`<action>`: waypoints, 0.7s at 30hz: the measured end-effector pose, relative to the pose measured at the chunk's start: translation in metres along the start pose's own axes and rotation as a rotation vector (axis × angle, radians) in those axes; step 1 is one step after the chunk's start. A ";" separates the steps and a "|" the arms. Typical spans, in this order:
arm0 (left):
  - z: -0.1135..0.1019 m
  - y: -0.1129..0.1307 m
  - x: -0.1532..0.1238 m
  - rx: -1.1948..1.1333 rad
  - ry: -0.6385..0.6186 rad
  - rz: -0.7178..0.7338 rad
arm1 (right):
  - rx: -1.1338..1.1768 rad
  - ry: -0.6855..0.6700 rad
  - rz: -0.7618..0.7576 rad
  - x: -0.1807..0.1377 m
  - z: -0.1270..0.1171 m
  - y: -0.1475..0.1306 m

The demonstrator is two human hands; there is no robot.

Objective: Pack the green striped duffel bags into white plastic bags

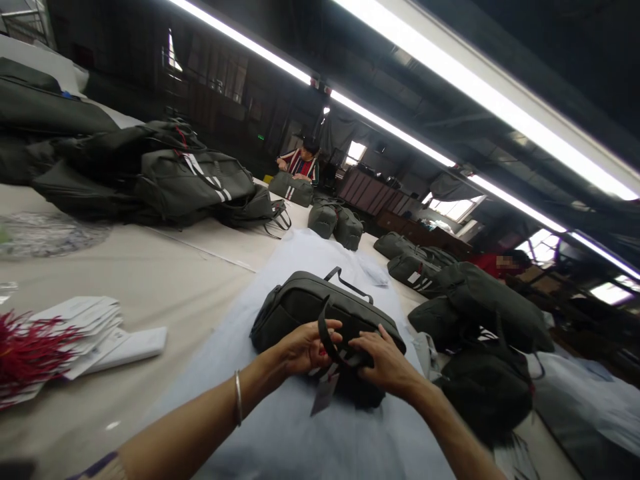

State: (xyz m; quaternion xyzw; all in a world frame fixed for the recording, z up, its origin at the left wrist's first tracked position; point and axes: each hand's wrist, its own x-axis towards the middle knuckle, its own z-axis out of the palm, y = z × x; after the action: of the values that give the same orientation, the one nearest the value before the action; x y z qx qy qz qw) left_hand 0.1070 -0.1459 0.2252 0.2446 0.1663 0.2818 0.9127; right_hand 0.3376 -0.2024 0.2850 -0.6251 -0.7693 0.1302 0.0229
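Clock positions are taken from the bag in hand, twelve o'clock being away from the person. At nine o'clock lies a stack of white tags [97, 327] with red strings [30, 350]; at ten, a heap of dark bags [195, 180].

The left hand [307, 348] is at the near strap [323, 330], fingers curled; whether they grip it cannot be told. The subject bag [353, 317] sits at the centre on a white sheet [220, 387]. It holds a full, rounded form and is judged soft-walled, light to moderate in weight, not fragile, and liable to slide on the smooth sheet. The near strap and far handle [356, 289] stand up by themselves, suggesting stiffish webbing; both together are the advised lifting hold. The hanging tag [325, 395], at six o'clock, appears thin and easily creased. The right hand [385, 360] is over the near side, fingers spread and loosely bent.

At three o'clock, more bags [487, 387] are piled.
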 end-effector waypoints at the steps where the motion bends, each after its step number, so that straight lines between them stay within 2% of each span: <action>1: -0.004 0.001 -0.004 0.028 0.039 0.020 | -0.019 0.029 -0.022 0.003 0.005 -0.005; 3: -0.013 0.002 -0.012 0.142 0.105 0.058 | 0.050 0.145 -0.037 0.010 0.007 -0.017; 5: -0.019 0.005 -0.021 0.330 0.085 0.070 | 0.203 0.254 -0.027 0.019 -0.003 -0.028; 8: -0.017 0.010 -0.034 0.635 -0.153 0.101 | 0.417 0.287 0.016 0.029 -0.025 -0.048; 10: -0.008 0.013 -0.038 0.746 -0.272 0.175 | 0.449 0.260 0.041 0.034 -0.040 -0.064; 11: -0.002 0.014 -0.038 0.774 -0.289 0.226 | 0.408 0.234 0.045 0.037 -0.046 -0.073; 14: 0.017 0.018 -0.033 0.773 -0.256 0.358 | 0.148 0.171 0.075 0.046 -0.062 -0.096; 16: 0.024 0.024 -0.029 0.726 -0.253 0.358 | 0.025 0.130 0.067 0.051 -0.074 -0.106; 19: 0.020 0.042 -0.023 0.706 -0.227 0.292 | 0.055 0.000 0.010 0.055 -0.093 -0.104; 21: 0.005 0.059 -0.016 0.795 -0.101 0.307 | 0.084 -0.039 0.020 0.056 -0.103 -0.092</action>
State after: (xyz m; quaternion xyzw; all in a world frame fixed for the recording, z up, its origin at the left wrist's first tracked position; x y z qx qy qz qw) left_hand 0.0713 -0.1149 0.2637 0.6128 0.1788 0.3161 0.7018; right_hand 0.2578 -0.1479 0.3982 -0.6284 -0.7573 0.1748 0.0330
